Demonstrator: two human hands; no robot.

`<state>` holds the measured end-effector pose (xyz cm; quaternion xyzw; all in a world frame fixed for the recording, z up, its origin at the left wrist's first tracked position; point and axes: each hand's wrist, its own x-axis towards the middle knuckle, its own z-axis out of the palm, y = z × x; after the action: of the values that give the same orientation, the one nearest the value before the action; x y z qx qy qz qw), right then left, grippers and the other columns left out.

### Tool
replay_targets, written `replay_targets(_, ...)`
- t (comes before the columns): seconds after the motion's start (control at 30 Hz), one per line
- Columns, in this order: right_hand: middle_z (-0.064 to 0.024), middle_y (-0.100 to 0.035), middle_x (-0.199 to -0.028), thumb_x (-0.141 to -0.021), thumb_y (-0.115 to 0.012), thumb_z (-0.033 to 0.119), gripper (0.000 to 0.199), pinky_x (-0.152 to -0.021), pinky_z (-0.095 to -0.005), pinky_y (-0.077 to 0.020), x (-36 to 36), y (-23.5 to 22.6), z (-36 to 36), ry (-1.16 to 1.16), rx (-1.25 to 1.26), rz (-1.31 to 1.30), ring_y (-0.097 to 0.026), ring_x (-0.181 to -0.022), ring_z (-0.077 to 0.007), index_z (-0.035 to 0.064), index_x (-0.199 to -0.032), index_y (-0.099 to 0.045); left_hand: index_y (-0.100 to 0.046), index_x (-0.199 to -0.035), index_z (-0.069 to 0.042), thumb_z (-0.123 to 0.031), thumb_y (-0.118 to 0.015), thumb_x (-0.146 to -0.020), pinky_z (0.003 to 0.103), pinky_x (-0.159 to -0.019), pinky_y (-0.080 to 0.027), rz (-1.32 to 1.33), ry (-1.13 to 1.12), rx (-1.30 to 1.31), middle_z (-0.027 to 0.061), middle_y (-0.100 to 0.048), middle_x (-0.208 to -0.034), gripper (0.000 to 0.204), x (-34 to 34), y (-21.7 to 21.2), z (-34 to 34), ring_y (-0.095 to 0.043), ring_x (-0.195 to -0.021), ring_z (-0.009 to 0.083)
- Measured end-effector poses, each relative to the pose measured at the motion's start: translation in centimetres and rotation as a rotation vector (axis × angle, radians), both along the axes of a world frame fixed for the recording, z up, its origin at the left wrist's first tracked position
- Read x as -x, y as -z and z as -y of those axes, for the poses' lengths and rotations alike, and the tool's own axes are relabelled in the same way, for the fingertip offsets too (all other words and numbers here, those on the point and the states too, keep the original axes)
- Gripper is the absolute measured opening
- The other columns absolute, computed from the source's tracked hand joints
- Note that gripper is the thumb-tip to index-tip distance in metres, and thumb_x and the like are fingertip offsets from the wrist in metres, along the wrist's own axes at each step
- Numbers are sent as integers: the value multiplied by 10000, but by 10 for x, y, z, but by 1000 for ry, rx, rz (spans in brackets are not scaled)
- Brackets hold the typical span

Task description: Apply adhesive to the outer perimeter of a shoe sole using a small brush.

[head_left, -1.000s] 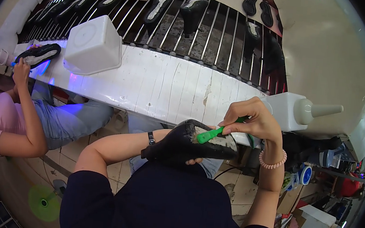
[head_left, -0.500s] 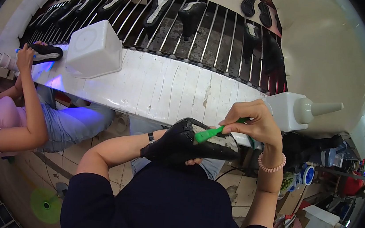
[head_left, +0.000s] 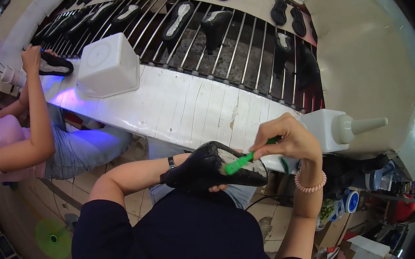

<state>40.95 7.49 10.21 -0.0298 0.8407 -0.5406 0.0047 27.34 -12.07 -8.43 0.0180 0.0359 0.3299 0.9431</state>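
Note:
A black shoe upper [head_left: 196, 164] is held in front of my body with its underside turned up, showing a long whitish patch. My left hand [head_left: 218, 187] grips it from beneath; only some fingertips show at its near edge, the rest being hidden by the shoe. Between the thumb and fingers of my right hand [head_left: 287, 137] is a green-handled brush [head_left: 241, 163]. Its tip rests at the border of the whitish patch and the black upper; whether it touches is hard to tell.
A white worktable [head_left: 189, 108] lies just ahead, with a roller conveyor [head_left: 249, 48] carrying several black shoes behind it. On the table stand a white square tub [head_left: 109, 66] and a white nozzled container [head_left: 326, 128]. At left, a co-worker [head_left: 16, 145] handles another black shoe [head_left: 55, 65].
The brush tip has shifted slightly toward me along the shoe's underside. The shoe stays in my left hand, sitting a little lower in view. The whole view has tilted slightly.

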Motion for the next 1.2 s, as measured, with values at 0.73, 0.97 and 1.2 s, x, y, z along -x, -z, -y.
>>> replay_targets(0.73,-33,-575,-761,-928,-625,379,333,-486,-225,-326,-72,269,38,455,1574,-386,-420,-552,-94,49,-969,-650,-36,-1507,50,-645,-673,-760,628,-1107,-115,-2526,-448,-421,317,-231,-1493,1203,49,-16,48,-219,-1399,442)
replay_targets(0.97,-26,-581,-789,-970,-567,312,259,-486,-226,-342,-72,265,31,316,1525,-261,-425,-546,-88,67,-923,-640,-57,-1530,-43,-437,-891,-519,690,-1069,-145,-2728,-6,-585,341,-113,-1501,1368,34,-23,36,-143,-1392,507)
replay_targets(1.2,-28,-584,-792,-948,-596,319,285,-469,-232,-327,-69,266,30,357,1542,-244,-429,-543,-97,43,-898,-647,-77,-1538,-55,-193,-815,-570,444,-1079,-333,-2169,-737,-444,255,-388,-1374,1226,62,-41,15,-409,-1258,404)
